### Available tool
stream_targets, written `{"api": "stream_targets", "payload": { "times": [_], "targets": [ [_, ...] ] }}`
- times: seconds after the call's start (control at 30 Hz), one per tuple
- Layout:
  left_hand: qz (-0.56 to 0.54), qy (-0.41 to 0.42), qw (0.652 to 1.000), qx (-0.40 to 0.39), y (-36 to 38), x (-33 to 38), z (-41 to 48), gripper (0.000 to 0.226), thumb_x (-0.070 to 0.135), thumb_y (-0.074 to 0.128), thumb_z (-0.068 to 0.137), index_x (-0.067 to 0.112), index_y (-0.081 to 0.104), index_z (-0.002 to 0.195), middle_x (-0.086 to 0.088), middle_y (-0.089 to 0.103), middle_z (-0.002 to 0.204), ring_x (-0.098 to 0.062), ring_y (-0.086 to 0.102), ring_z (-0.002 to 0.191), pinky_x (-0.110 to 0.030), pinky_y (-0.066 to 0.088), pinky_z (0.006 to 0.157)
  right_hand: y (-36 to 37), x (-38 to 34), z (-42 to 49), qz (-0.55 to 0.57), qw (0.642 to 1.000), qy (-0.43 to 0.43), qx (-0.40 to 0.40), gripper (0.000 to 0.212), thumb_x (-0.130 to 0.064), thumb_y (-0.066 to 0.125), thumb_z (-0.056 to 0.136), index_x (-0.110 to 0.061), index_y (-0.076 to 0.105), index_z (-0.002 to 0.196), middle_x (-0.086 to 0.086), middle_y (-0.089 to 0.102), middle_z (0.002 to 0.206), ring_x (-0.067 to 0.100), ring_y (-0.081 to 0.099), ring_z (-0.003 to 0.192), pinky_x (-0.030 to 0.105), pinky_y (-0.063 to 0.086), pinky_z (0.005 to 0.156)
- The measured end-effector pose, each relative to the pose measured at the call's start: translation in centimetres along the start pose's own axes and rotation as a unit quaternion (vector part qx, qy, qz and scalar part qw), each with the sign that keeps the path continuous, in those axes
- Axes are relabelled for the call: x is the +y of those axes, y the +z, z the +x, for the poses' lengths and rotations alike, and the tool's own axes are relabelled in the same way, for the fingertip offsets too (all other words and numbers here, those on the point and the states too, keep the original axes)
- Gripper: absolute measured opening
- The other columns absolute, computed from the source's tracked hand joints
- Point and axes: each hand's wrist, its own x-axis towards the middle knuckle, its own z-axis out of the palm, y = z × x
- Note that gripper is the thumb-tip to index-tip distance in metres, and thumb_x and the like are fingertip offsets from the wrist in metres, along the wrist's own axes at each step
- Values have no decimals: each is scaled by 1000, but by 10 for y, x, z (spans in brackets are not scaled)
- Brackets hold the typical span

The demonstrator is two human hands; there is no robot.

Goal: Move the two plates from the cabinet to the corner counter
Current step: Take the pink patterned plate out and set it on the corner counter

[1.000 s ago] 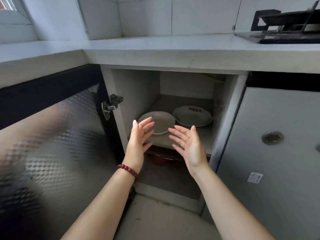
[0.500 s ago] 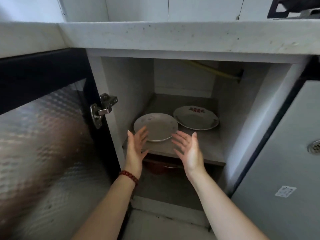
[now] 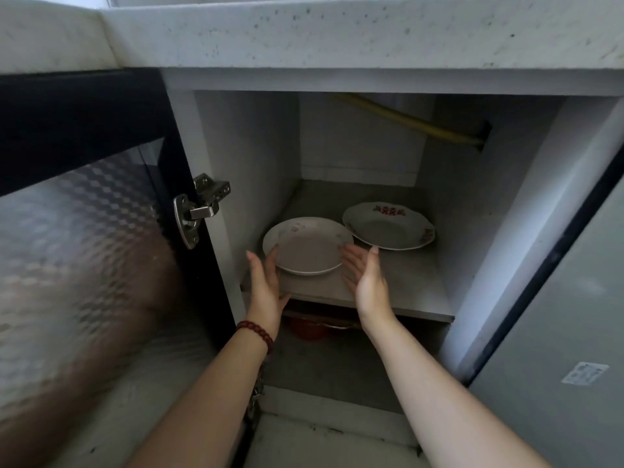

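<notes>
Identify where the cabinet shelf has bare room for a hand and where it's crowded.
Bare shelf: right front, between the red-patterned plate and the shelf edge; a strip behind both plates. Crowded: left front, where left hand and right hand flank the near plate.

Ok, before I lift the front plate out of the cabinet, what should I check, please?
1. The cabinet door is swung open: ok.
2. The left hand and right hand flank the front plate, fingers straight: ok.
3. Grip on its rim: not ok, no finger curls round it.
4. Its rim free of the back plate: cannot tell, the two rims meet in this view.
5. Way out over the shelf front: ok, only the hands are there.
</notes>
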Motion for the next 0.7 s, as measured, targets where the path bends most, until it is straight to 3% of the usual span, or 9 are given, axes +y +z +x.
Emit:
{"api": "stream_targets", "payload": {
  "times": [0.13,0.27,0.43,0.57,0.7],
  "targets": [
    [-12,-1,1000,8,-4,-4,6,77,76,1,80,40,29,142,11,22,155,-15,16,143,-47,15,112,-6,4,9,5,1000,4,24,48,-46,15,100,-26,56,115,-2,57,123,13,49,119,31,36,103],
    [-22,-15,999,23,-5,-1,14,80,76,3,80,36,28,144,7,19,157,-19,13,144,-50,14,112,-9,7,15,29,998,27,41,47,-49,17,99,-27,56,115,-4,57,121,11,50,114,29,39,97],
    [-34,-23,999,29,-6,5,24,80,75,3,82,32,28,145,3,27,155,-21,23,142,-49,20,111,-9,7,24,37,997,50,37,46,-54,20,97,-30,53,120,-5,56,122,15,49,118,31,40,95],
    [-57,-32,997,32,-5,7,23,81,74,4,82,30,27,146,4,27,155,-21,24,142,-53,16,112,-7,8,30,62,995,76,28,59,-57,23,95,-21,47,134,0,54,133,19,48,123,34,39,99],
    [-80,-36,996,33,-5,7,18,80,74,5,82,30,28,145,3,30,154,-21,27,141,-53,14,112,-5,9,30,88,993,71,28,58,-56,22,95,-21,47,134,2,55,133,19,50,121,35,41,96]
  ]
}}
